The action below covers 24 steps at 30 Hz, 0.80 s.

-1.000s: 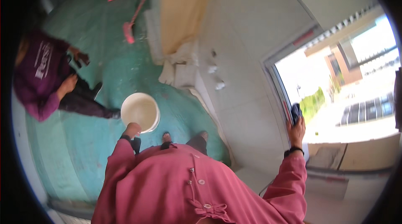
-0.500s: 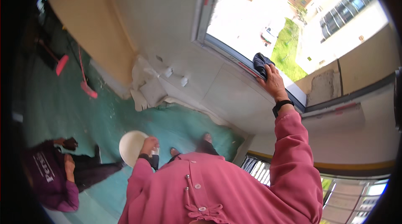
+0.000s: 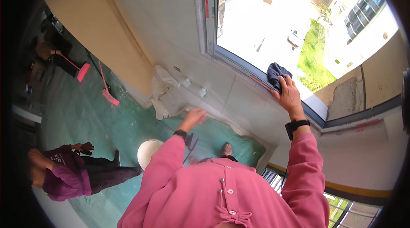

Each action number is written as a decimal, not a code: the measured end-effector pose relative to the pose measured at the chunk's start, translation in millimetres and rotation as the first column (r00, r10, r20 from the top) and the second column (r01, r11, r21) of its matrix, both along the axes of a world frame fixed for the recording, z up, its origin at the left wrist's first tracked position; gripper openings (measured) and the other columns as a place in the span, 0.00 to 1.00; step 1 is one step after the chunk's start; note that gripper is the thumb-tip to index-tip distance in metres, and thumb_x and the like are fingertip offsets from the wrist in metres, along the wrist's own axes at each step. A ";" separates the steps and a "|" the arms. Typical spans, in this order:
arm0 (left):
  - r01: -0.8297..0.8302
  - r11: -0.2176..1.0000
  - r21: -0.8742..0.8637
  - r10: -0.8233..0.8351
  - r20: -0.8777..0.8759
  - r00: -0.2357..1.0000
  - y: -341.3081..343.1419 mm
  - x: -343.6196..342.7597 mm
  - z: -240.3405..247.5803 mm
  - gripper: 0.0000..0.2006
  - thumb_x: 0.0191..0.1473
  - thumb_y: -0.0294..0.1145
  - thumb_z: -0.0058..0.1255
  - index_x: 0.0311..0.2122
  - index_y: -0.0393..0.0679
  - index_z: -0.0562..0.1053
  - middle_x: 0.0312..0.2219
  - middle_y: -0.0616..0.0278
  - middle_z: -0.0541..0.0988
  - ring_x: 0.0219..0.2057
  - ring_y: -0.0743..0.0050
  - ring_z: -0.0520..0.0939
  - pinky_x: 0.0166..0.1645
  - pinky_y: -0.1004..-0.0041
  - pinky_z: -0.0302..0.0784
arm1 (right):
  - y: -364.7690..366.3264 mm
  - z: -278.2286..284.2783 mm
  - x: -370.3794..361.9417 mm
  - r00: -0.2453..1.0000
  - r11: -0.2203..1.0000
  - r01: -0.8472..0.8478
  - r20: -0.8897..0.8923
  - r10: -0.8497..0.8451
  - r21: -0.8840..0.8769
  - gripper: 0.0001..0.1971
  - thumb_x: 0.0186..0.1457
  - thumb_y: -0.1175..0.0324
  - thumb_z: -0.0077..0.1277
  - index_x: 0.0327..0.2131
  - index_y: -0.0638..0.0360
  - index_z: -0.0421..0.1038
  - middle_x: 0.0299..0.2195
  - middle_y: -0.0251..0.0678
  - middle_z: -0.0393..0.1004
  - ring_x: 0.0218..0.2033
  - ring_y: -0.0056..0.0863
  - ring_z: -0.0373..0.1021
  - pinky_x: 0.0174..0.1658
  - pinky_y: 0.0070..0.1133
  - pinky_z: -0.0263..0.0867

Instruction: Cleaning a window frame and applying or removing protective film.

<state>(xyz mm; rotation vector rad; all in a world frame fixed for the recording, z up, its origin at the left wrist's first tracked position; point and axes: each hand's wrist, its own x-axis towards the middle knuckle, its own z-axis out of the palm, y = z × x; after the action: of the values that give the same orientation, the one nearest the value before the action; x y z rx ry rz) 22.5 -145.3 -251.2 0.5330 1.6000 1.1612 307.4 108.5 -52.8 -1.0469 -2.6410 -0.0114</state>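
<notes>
My right hand [image 3: 291, 98] grips a dark navy cloth [image 3: 276, 74] and presses it against the lower rail of the grey window frame [image 3: 244, 67]. Out in front of my body, my left hand [image 3: 194, 117] hangs over the green floor, touching nothing I can see. Motion smears its fingers, so their closing is unclear. A small dark grey object [image 3: 191, 142] shows just below that wrist; how it is attached cannot be made out. To the left of my left sleeve stands a pale round bucket [image 3: 148, 152], partly hidden by the sleeve.
A person in a purple top [image 3: 70, 177] is at the lower left. Pink brooms [image 3: 110, 97] stand farther back on the green-covered floor [image 3: 102, 130]. Crumpled whitish sheeting [image 3: 164, 89] lies along the wall base. Beyond the window, the ground is far below.
My left hand has left the bucket's rim and moved up and to the right. The right hand stays with the cloth on the frame. The view has shifted.
</notes>
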 end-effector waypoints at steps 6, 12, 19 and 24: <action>-0.347 0.883 0.316 0.259 0.287 0.922 114.2 9.3 59.7 0.11 0.53 0.37 0.46 0.36 0.40 0.68 0.29 0.61 0.74 0.31 0.71 0.76 0.31 0.72 0.73 | 1.1 0.4 -1.1 1.000 1.000 -0.022 -0.019 0.023 0.005 0.29 0.41 0.58 0.57 0.47 0.58 0.61 0.48 0.47 0.60 0.45 0.45 0.61 0.46 0.32 0.62; -0.741 0.618 0.263 0.527 0.562 0.638 170.7 -13.1 93.9 0.15 0.52 0.39 0.49 0.37 0.38 0.66 0.29 0.59 0.70 0.28 0.68 0.74 0.28 0.68 0.73 | 5.9 -0.2 -0.8 0.998 0.998 -0.055 -0.022 0.056 0.008 0.29 0.42 0.57 0.56 0.47 0.58 0.61 0.47 0.48 0.59 0.45 0.46 0.60 0.45 0.33 0.61; -0.766 0.612 0.198 0.618 0.484 0.619 186.6 -4.6 97.5 0.16 0.46 0.39 0.56 0.33 0.39 0.66 0.24 0.62 0.69 0.23 0.69 0.72 0.26 0.65 0.74 | 8.2 -0.7 1.9 0.998 0.998 -0.053 -0.028 0.052 -0.038 0.29 0.42 0.56 0.56 0.48 0.58 0.61 0.49 0.49 0.58 0.47 0.46 0.59 0.46 0.33 0.60; -0.760 0.625 0.179 0.627 0.464 0.625 186.9 -4.3 99.5 0.15 0.44 0.37 0.59 0.28 0.40 0.65 0.23 0.60 0.69 0.21 0.70 0.73 0.22 0.66 0.74 | 7.0 -0.3 0.0 0.997 0.997 -0.072 -0.033 0.071 -0.035 0.29 0.43 0.57 0.55 0.48 0.58 0.61 0.50 0.51 0.58 0.48 0.46 0.58 0.46 0.34 0.59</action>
<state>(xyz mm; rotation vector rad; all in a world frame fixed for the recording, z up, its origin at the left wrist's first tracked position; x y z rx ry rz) 18.2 41.6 -151.7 -0.1530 1.2788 2.0575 307.4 115.5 -53.1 -0.9549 -2.6575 0.0686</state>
